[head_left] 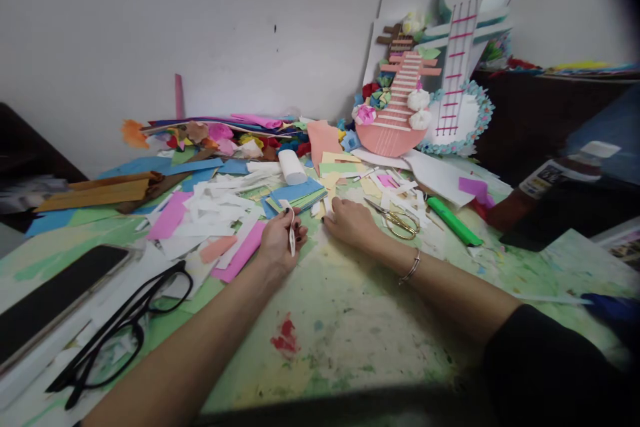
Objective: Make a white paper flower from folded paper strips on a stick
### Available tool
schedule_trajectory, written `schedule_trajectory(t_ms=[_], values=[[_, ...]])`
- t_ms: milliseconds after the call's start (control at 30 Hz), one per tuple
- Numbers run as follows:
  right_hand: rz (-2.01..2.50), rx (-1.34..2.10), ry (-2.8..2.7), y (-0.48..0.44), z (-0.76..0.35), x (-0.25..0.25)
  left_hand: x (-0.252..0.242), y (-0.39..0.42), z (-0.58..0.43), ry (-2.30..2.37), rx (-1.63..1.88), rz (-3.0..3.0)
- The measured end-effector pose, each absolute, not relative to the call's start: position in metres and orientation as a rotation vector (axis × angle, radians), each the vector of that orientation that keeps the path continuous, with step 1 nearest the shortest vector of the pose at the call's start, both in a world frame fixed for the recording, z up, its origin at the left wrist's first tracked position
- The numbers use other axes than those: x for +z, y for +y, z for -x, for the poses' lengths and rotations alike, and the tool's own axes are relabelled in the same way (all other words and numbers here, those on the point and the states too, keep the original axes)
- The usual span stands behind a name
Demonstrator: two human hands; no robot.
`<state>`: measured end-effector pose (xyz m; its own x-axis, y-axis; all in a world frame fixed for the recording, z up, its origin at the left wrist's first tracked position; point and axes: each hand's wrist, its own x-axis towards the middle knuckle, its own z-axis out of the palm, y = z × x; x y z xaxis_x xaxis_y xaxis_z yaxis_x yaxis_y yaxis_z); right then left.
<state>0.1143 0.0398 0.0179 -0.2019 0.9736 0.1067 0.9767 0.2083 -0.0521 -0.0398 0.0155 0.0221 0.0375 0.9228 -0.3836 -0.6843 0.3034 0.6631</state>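
White paper strip (293, 237) is grasped by the left hand (277, 240), above the middle of the table. At far left, a phone (57, 297) and black-framed glasses (145, 312) are laid down. The left hand is turned palm inward, its fingers curled. The right hand (353, 221) is lowered palm-down, knuckles bent, beside gold-handled scissors (387, 213); whether anything is gripped cannot be told. Farther right, a bottle (553, 180) is labelled in print too blurred to be read. The table (345, 327) is paint-stained and backed by a pale wall (200, 27).
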Motion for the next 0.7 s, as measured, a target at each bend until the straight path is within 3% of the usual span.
schedule_trajectory(t_ms=[367,700], values=[[1.833,0.048,-2.303,0.039,-0.128,0.016,0.021,0.011,0.033,0.832,1.151,-0.470],[1.693,0.552,-1.927,-0.006,-0.185,0.021,0.022,0.000,0.020,0.859,1.052,-0.569]])
